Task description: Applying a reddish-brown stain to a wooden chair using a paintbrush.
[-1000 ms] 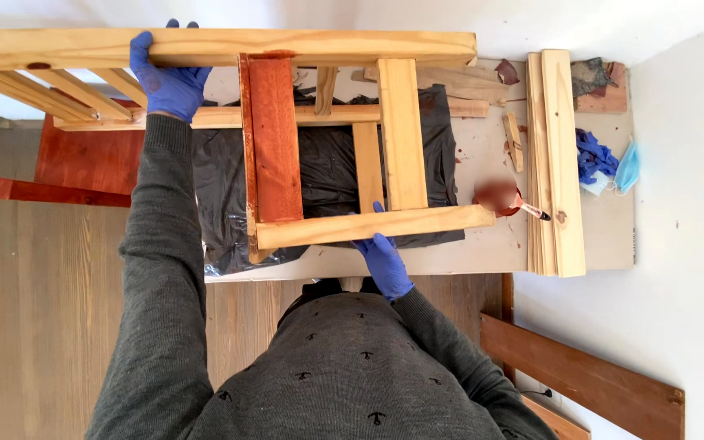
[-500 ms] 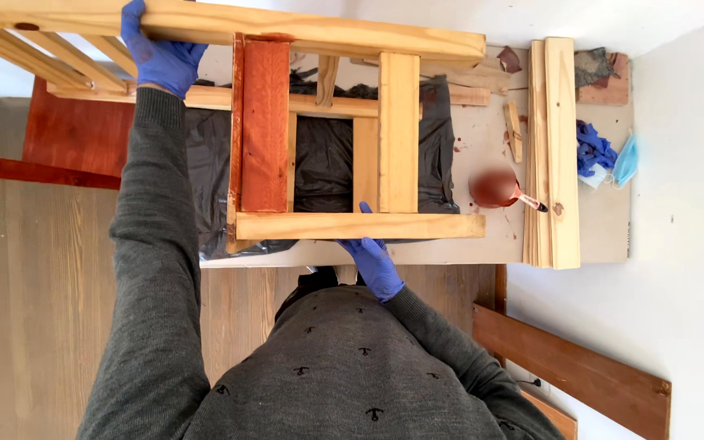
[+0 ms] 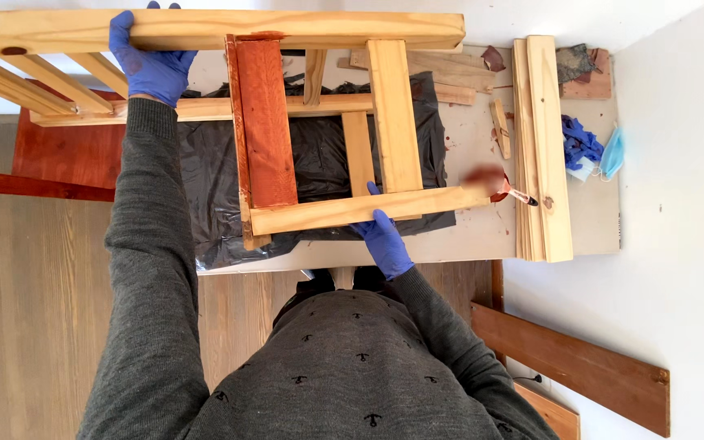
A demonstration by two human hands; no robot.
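Observation:
Both my hands wear blue gloves and hold a pale wooden frame (image 3: 393, 114) made of slats and long rails. My left hand (image 3: 150, 63) grips the long top rail (image 3: 303, 29) near its left part. My right hand (image 3: 385, 238) grips the lower cross rail (image 3: 352, 210) from below. One slat (image 3: 266, 122) of the frame is stained red-brown; the others are bare wood. The frame hangs over a black plastic sheet (image 3: 319, 163) spread on a white board (image 3: 466, 236).
A brush (image 3: 508, 189) with red stain lies on the board right of the frame. Stacked pale planks (image 3: 543, 147) lie beside it, then blue gloves (image 3: 578, 143), a face mask (image 3: 613, 153) and rags. Red-stained boards (image 3: 59, 155) sit at left, brown planks (image 3: 572, 367) at lower right.
The frame has shifted slightly left and down again, its lower rail tilting, with both hands keeping their grip on it.

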